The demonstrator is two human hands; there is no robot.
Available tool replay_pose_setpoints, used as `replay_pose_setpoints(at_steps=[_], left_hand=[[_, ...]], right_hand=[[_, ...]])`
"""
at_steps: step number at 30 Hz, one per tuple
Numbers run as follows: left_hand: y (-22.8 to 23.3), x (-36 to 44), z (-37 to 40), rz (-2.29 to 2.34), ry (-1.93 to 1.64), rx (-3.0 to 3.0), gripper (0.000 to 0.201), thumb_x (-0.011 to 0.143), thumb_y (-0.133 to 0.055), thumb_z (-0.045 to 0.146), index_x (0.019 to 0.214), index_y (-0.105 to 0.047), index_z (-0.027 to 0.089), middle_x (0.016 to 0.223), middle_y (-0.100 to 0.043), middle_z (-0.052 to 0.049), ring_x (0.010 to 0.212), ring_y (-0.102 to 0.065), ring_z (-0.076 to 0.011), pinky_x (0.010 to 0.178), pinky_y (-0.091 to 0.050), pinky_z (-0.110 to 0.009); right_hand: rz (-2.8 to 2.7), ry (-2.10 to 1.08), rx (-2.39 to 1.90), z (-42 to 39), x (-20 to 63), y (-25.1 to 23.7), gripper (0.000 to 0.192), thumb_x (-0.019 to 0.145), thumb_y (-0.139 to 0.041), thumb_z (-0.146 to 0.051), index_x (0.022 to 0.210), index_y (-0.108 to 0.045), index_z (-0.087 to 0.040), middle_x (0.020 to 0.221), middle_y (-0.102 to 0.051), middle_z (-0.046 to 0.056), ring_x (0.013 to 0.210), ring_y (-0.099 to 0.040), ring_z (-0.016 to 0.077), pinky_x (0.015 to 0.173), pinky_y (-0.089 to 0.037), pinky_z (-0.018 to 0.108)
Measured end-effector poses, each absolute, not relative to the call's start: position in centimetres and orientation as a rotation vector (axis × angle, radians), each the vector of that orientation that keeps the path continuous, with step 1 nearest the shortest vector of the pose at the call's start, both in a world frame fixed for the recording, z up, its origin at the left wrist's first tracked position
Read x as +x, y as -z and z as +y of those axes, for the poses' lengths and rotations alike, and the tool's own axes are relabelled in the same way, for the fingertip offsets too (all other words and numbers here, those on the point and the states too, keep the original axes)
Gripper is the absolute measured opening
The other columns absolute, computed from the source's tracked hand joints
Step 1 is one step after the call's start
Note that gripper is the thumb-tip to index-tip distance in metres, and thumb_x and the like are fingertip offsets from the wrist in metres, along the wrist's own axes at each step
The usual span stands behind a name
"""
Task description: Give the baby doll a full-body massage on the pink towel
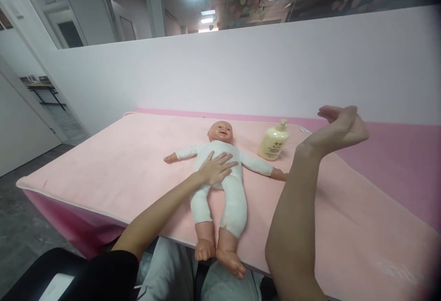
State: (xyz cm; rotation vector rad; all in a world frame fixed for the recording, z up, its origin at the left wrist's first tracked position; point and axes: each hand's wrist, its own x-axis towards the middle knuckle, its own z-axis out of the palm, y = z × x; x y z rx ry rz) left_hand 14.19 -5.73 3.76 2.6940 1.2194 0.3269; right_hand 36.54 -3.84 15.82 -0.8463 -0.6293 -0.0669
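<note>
Doll: face up, feet at the table's near edge
Left hand: fingers spread flat on its belly, gripping nothing
Right forearm: blocks the tip of the doll's arm
Right hand: raised, fingers bent, cannot tell whether clenched
Bottle: toward the far edge
Wall: beyond that edge

The left hand lies flat, palm down, its fingers spread and extended toward the right; the left forearm slants up to it from the lower left, bare below a black sleeve; the right arm is bent at the elbow, its bare forearm rising steeply; the right wrist is sharply bent; the right hand is raised, well apart from the left, fingers curled back.
</note>
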Motion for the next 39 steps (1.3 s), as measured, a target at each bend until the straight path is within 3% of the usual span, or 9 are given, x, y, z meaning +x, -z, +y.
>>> replay_pose_setpoints(at_steps=[7, 12, 19, 24, 26, 28, 31, 35, 39], left_hand=[[-2.5, 14.6, -5.1, 1.528, -0.475, 2.534, 0.062, 0.089, -0.029, 0.059, 0.145, -0.030, 0.033, 0.158, -0.012, -0.001, 0.145, -0.002, -0.0343, 0.109, -0.002, -0.069], [-2.0, 14.6, -4.8, 1.728, -0.562, 2.400, 0.078, 0.089, -0.019, 0.062, 0.150, -0.016, 0.013, 0.157, -0.012, -0.010, 0.145, -0.008, -0.0320, 0.114, -0.008, -0.059], [-2.0, 14.3, -3.1, 1.930, -0.612, 2.149, 0.093, 0.085, -0.026, 0.067, 0.145, -0.019, -0.004, 0.153, -0.016, -0.025, 0.144, -0.013, -0.0333, 0.116, -0.011, -0.048], [-2.0, 12.7, -1.4, 1.804, -0.662, 2.121, 0.089, 0.086, -0.029, 0.066, 0.146, -0.021, 0.002, 0.153, -0.020, -0.020, 0.144, -0.016, -0.0296, 0.116, -0.014, -0.046], [-1.6, 11.6, -1.1, 1.725, -0.707, 2.138, 0.081, 0.088, -0.028, 0.063, 0.147, -0.024, 0.008, 0.154, -0.023, -0.015, 0.144, -0.019, -0.0264, 0.116, -0.016, -0.044], [-1.0, 10.3, -0.9, 1.646, -0.775, 2.148, 0.071, 0.090, -0.027, 0.059, 0.146, -0.028, 0.015, 0.153, -0.027, -0.009, 0.143, -0.023, -0.0222, 0.116, -0.018, -0.041], [0.2, 8.8, -0.4, 1.537, -0.909, 2.171, 0.059, 0.094, -0.026, 0.050, 0.142, -0.037, 0.019, 0.150, -0.035, -0.003, 0.140, -0.029, -0.0156, 0.116, -0.021, -0.034], [1.2, 8.5, 0.4, 1.514, -0.993, 2.144, 0.054, 0.094, -0.029, 0.044, 0.139, -0.044, 0.019, 0.146, -0.041, -0.003, 0.138, -0.034, -0.0156, 0.116, -0.024, -0.033], [1.2, 8.8, 0.6, 1.482, -1.064, 2.121, 0.050, 0.094, -0.032, 0.040, 0.136, -0.048, 0.019, 0.145, -0.043, -0.004, 0.136, -0.037, -0.0173, 0.115, -0.026, -0.035]], right_hand=[[-1.211, -0.231, -1.070, -5.5, 30.3, -8.4, 0.039, 0.085, -0.044, -0.042, 0.063, -0.061, -0.015, 0.065, -0.061, 0.005, 0.061, -0.056, 0.0151, 0.067, -0.047, 0.032], [-1.659, -0.261, -1.135, -6.4, 27.7, -2.4, 0.041, 0.086, -0.042, -0.045, 0.066, -0.064, -0.017, 0.071, -0.066, 0.005, 0.072, -0.059, 0.0156, 0.075, -0.043, 0.030], [-1.665, -0.307, -1.084, -6.7, 27.6, -2.1, 0.038, 0.088, -0.041, -0.040, 0.068, -0.064, -0.017, 0.076, -0.066, 0.006, 0.077, -0.059, 0.0157, 0.077, -0.045, 0.030], [-1.762, -0.438, -1.029, -7.2, 26.9, -2.3, 0.032, 0.086, -0.046, -0.036, 0.067, -0.064, -0.018, 0.078, -0.068, 0.005, 0.078, -0.062, 0.0160, 0.078, -0.047, 0.031], [-1.888, -0.563, -0.960, -7.2, 26.6, -2.6, 0.029, 0.085, -0.049, -0.036, 0.070, -0.067, -0.020, 0.085, -0.070, 0.004, 0.088, -0.064, 0.0175, 0.093, -0.045, 0.036], [-2.000, -0.659, -0.939, -7.1, 26.5, -2.8, 0.027, 0.085, -0.050, -0.036, 0.075, -0.070, -0.022, 0.091, -0.070, 0.003, 0.101, -0.064, 0.0196, 0.109, -0.032, 0.044], [-2.064, -0.716, -1.009, -6.7, 26.4, -2.9, 0.027, 0.087, -0.048, -0.037, 0.087, -0.072, -0.024, 0.103, -0.069, 0.002, 0.118, -0.055, 0.0206, 0.117, -0.013, 0.049], [-2.161, -0.664, -1.094, -5.9, 26.4, -2.6, 0.032, 0.090, -0.044, -0.036, 0.108, -0.068, -0.027, 0.122, -0.060, 0.001, 0.134, -0.039, 0.0188, 0.118, -0.001, 0.049], [-2.271, -0.538, -1.242, -5.2, 26.2, -2.5, 0.043, 0.093, -0.038, -0.041, 0.132, -0.052, -0.029, 0.140, -0.044, -0.001, 0.142, -0.021, 0.0193, 0.117, 0.004, 0.050]])
